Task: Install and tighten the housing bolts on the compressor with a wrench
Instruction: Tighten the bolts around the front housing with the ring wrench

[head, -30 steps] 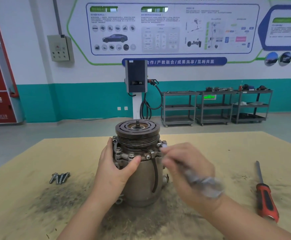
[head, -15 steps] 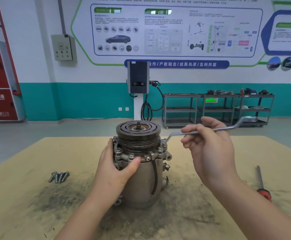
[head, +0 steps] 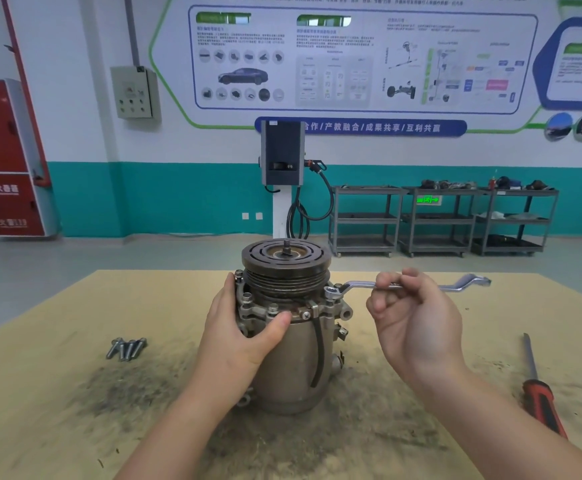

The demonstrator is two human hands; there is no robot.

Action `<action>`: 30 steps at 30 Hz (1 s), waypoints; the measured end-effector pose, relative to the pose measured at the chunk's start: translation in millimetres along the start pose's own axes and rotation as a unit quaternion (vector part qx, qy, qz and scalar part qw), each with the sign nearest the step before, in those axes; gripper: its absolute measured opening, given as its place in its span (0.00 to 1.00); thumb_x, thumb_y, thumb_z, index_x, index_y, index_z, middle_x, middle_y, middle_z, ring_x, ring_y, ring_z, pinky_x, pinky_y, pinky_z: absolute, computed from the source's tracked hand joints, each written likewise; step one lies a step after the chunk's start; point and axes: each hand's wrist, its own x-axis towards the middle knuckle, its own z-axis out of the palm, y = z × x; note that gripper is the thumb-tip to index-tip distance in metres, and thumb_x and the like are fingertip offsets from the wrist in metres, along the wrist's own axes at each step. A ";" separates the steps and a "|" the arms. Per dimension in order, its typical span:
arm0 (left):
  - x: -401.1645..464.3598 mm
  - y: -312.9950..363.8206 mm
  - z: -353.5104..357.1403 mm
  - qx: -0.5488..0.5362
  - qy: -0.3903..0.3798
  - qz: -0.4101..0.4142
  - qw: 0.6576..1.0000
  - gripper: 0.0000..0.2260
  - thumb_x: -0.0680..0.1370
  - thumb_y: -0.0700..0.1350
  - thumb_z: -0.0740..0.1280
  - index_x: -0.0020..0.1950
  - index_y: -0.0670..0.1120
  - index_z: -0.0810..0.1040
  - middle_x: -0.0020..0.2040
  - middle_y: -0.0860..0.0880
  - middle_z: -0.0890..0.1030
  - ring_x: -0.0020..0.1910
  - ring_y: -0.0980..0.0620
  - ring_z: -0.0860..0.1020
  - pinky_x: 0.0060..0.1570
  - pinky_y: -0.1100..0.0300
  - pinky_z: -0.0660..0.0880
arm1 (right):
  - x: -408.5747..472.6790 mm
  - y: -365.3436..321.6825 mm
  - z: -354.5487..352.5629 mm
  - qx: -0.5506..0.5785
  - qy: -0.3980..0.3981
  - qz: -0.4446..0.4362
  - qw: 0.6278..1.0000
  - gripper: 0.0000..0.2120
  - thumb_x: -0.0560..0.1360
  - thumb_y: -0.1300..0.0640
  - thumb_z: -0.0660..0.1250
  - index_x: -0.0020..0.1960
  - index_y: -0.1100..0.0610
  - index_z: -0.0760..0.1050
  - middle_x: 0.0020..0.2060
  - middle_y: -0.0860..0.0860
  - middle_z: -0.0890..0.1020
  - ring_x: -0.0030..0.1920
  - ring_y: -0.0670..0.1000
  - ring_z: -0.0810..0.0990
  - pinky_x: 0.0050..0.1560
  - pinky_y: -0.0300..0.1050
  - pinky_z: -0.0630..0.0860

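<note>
While left hand (head: 244, 336) grips compressor (head: 289, 341), right hand (head: 417, 320) holds wrench (head: 358, 285)

A red-and-black-handled screwdriver (head: 539, 393) lies at the near right on the tan board tabletop (head: 57, 410), which carries dark grime. At the far wall a dark grey charging unit on a white post (head: 282, 157) stands in the middle. Three dark metal shelf carts (head: 442, 220) line up to its right. A red cabinet (head: 5, 157) stands far left, with a beige wall-mounted control box (head: 135, 92) beside it.
</note>
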 end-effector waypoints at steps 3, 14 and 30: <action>0.3 0.2 0.7 0.002 0.006 -0.001 1.000 0.42 0.61 0.70 0.68 0.72 0.59 0.65 0.67 0.62 0.71 0.67 0.61 0.70 0.70 0.54 0.68 | 6.8 -8.4 0.6 -0.006 -0.035 0.030 0.999 0.08 0.77 0.67 0.50 0.45 0.57 0.64 0.27 0.55 0.75 0.24 0.52 0.69 0.25 0.41 0.69; 0.2 2.4 -0.5 -0.001 0.007 0.013 1.000 0.27 0.63 0.68 0.68 0.61 0.71 0.67 0.62 0.65 0.74 0.61 0.67 0.73 0.58 0.69 0.69 | 15.1 -12.5 0.4 -0.044 -0.049 0.092 0.994 0.11 0.83 0.62 0.53 0.42 0.58 0.66 0.29 0.53 0.77 0.25 0.49 0.73 0.28 0.39 0.73; 8.8 -2.4 -6.6 0.029 -0.021 -0.014 0.999 0.46 0.59 0.68 0.72 0.73 0.52 0.65 0.66 0.54 0.73 0.68 0.50 0.70 0.67 0.44 0.70 | -33.3 6.8 12.3 -0.040 0.049 -0.091 0.994 0.08 0.78 0.65 0.55 0.44 0.57 0.69 0.27 0.53 0.74 0.23 0.51 0.67 0.25 0.38 0.67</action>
